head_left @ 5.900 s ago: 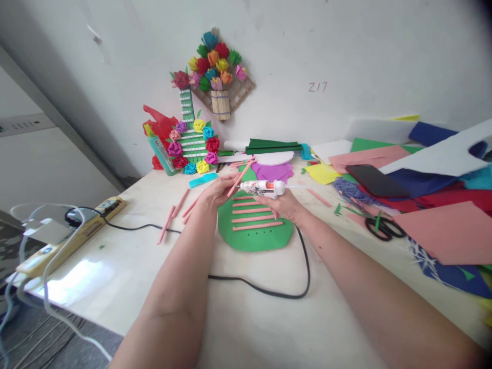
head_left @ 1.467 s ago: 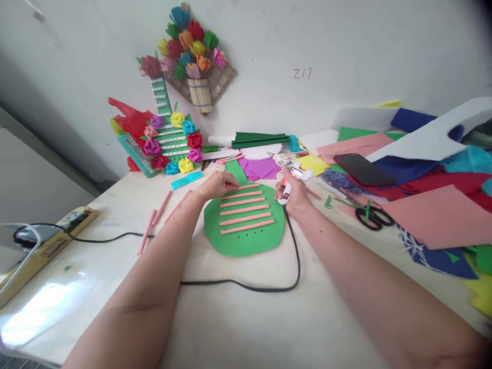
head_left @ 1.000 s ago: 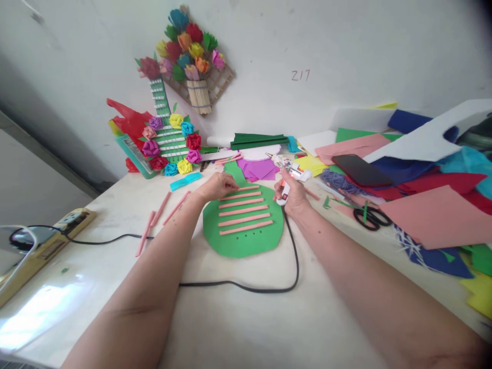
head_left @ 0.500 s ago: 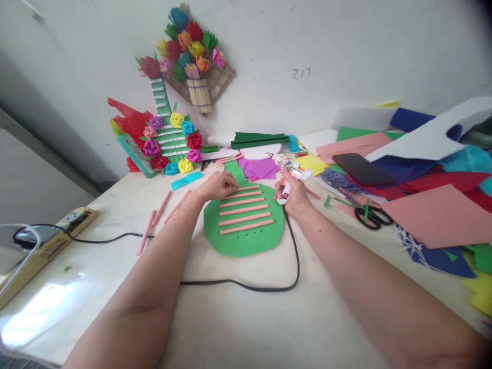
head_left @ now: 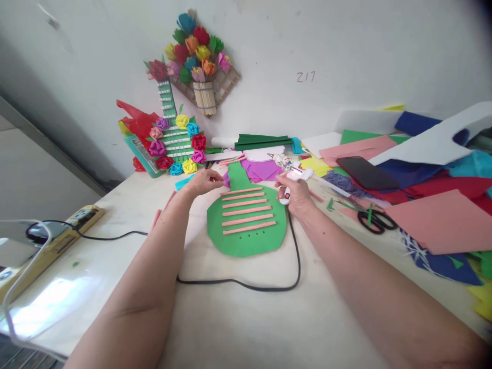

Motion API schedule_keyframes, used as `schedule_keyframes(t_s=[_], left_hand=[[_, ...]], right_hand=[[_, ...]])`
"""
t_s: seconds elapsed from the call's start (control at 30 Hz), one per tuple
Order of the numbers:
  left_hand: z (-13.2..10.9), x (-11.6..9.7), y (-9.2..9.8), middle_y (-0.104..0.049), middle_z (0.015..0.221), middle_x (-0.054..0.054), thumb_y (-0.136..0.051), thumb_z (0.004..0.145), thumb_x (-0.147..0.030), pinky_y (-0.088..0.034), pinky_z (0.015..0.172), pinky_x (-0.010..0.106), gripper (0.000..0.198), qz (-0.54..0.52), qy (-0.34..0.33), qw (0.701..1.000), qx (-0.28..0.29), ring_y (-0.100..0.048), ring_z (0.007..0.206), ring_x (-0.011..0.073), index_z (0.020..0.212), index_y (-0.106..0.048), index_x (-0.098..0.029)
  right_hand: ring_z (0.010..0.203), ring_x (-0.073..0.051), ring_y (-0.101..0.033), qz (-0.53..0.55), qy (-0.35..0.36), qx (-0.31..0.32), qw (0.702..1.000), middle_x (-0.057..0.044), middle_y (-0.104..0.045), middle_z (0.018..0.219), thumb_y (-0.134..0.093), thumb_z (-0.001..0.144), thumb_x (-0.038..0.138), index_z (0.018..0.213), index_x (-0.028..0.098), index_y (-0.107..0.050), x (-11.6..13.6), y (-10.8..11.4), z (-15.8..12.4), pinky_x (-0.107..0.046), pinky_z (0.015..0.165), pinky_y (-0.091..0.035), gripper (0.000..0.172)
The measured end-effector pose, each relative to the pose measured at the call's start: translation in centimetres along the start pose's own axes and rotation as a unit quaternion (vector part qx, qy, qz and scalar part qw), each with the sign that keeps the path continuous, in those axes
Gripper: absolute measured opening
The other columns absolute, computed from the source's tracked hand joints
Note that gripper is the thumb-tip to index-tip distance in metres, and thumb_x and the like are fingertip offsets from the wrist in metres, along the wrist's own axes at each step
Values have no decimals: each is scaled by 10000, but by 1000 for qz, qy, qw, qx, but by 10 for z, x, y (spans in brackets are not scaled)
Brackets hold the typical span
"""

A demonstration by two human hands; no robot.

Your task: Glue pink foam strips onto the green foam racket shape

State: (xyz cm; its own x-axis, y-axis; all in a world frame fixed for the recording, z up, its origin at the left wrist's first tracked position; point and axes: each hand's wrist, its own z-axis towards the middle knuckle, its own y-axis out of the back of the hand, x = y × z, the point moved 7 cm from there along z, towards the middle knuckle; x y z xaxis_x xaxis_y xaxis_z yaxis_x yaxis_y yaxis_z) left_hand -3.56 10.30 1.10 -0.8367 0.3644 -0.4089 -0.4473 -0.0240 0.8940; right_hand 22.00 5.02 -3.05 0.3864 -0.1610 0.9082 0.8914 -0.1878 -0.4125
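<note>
A green guitar-shaped cut-out (head_left: 246, 238) lies flat on the table with several pink strips (head_left: 248, 211) laid across it. My left hand (head_left: 205, 182) hovers just off its upper left edge, next to the top strip, fingers drawn together in a loose pinch with nothing visible in them. My right hand (head_left: 299, 197) rests at the cut-out's upper right edge, closed round the handle of a white glue gun (head_left: 296, 176) whose nozzle points away toward the purple paper. The gun's black cable (head_left: 295, 256) loops around the cut-out's front.
Black scissors (head_left: 371, 221) and a dark phone (head_left: 367, 172) lie among coloured sheets on the right. A paper-flower guitar (head_left: 177, 146) leans at the back, with a flower bouquet (head_left: 200, 61) on the wall. A power strip (head_left: 65, 233) sits far left. Loose pink strips (head_left: 157, 218) show beside my left forearm.
My left hand has lifted off the top pink strip and moved slightly left and up. The right hand keeps the glue gun in about the same spot. The view shifted a little.
</note>
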Motion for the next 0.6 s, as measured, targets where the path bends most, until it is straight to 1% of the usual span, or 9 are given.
schedule_keyframes(t_s=[0.07, 0.13, 0.2, 0.3, 0.37, 0.43, 0.6], left_hand=[[1, 6, -1, -640, 700, 30, -563, 621, -375, -408, 605, 246, 290, -6, 29, 999, 20, -548, 650, 150, 775, -690, -165], [0, 11, -1, -628, 651, 22, -579, 599, -368, -402, 580, 245, 264, -11, 64, 998, 20, -542, 622, 148, 735, -685, -168], [-4, 16, 1, -611, 613, 20, -590, 583, -367, -396, 554, 245, 257, -30, 107, 994, 2, -534, 601, 148, 711, -676, -162], [-16, 23, 0, -588, 573, 15, -588, 580, -386, -383, 514, 242, 276, -80, 174, 980, -54, -520, 572, 146, 708, -664, -153], [-26, 24, -1, -579, 558, 11, -581, 589, -407, -374, 510, 241, 271, -87, 193, 972, -100, -521, 574, 148, 677, -653, -162], [-33, 25, -5, -591, 575, 11, -578, 593, -419, -378, 523, 247, 267, -91, 205, 967, -125, -530, 580, 154, 661, -651, -171], [-43, 28, -14, -627, 633, 29, -574, 588, -441, -392, 565, 260, 292, -109, 202, 964, -136, -556, 618, 174, 670, -657, -173]], right_hand=[[270, -53, -406, -16, 2, -6, 1000, 25, -580, 488, -673, 557, 271, 600, 128, -532, 1, 0, 0, -195, 286, -326, 206], [275, -61, -422, -24, -2, -13, 1000, 12, -594, 485, -665, 574, 288, 632, 128, -535, 1, 0, 0, -189, 287, -320, 214], [281, -72, -441, -25, -7, -17, 1000, 4, -602, 479, -665, 582, 301, 675, 132, -539, 0, 1, 0, -187, 291, -324, 231], [285, -80, -453, -31, -13, -17, 999, -1, -605, 474, -667, 584, 308, 697, 133, -543, 0, 2, -1, -185, 291, -323, 242], [280, -76, -445, -44, -16, -23, 999, 0, -600, 470, -667, 583, 298, 673, 131, -542, 1, 3, -1, -181, 282, -307, 227], [271, -67, -428, -63, -15, -34, 997, 6, -591, 461, -661, 581, 265, 648, 132, -538, 3, 3, -2, -176, 273, -286, 193], [265, -67, -403, -129, -9, -54, 990, 30, -555, 427, -618, 572, 175, 632, 143, -539, 8, -4, -1, -181, 282, -296, 105]])
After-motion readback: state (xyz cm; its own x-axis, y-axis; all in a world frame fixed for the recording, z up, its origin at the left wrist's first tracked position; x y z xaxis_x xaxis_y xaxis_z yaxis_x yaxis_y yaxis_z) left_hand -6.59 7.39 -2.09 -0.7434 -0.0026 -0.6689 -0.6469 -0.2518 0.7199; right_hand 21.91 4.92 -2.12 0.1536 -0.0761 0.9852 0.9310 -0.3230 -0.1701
